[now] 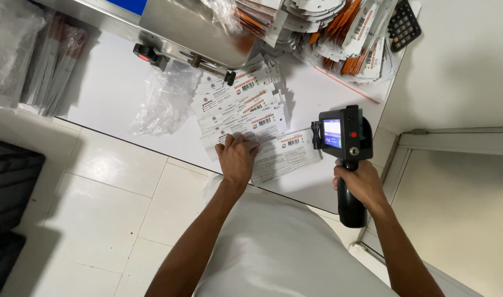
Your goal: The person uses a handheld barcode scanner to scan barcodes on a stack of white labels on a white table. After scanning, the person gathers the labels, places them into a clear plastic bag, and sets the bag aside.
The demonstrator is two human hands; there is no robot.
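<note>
Near the middle of the frame, the left hand presses flat, fingers spread and grasping nothing, on a fanned row of printed header cards on the white table, apparently pinning them in place. Right of centre, the right hand is clenched round the grip of a black handheld printer; its long axis runs up the frame, screen facing the camera, head beside the nearest card.

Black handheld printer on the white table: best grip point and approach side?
Likely the long black handle below the head of the handheld printer, approached from the table's near edge. The handle points that way, and the right hand wraps it there, leaving the screen uncovered.
</note>
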